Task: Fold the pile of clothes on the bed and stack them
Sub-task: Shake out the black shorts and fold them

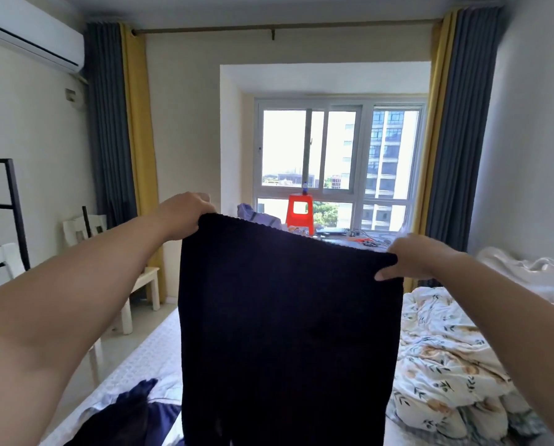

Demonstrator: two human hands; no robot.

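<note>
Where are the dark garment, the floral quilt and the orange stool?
dark garment [288,333]: head view, middle of the hanging cloth.
floral quilt [443,358]: head view, crumpled top surface.
orange stool [299,214]: head view, front panel.

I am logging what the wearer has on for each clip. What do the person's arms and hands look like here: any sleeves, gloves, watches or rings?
Both forearms are bare as far as the picture shows, with no sleeves in view. The left hand and right hand wear no gloves. No watch, bracelet or ring shows.
</note>
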